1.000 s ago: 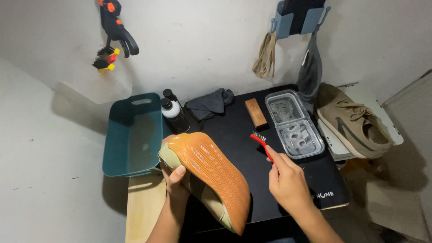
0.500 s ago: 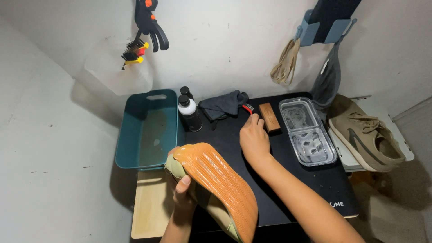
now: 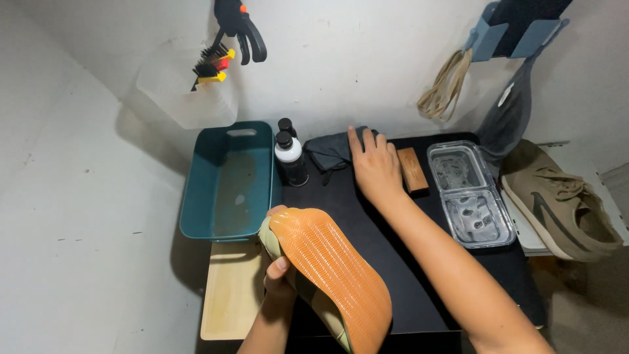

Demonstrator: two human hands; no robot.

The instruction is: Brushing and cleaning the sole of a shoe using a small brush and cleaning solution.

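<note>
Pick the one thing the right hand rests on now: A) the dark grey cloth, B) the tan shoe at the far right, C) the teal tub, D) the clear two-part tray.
A: the right hand lies palm down with its fingers on the dark grey cloth, apart from the other three things.

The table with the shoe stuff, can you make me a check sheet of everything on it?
Surface: black mat on the table.
Job's things: orange-soled shoe, sole up; dark grey cloth.
Clutter: teal tub, two bottles, brown block, clear two-part tray, wooden board.
Grips: left hand holds the shoe; right hand lies open on the cloth.
Cables: nothing seen.
Surroundings: tan shoe at right; brushes on the wall.
</note>
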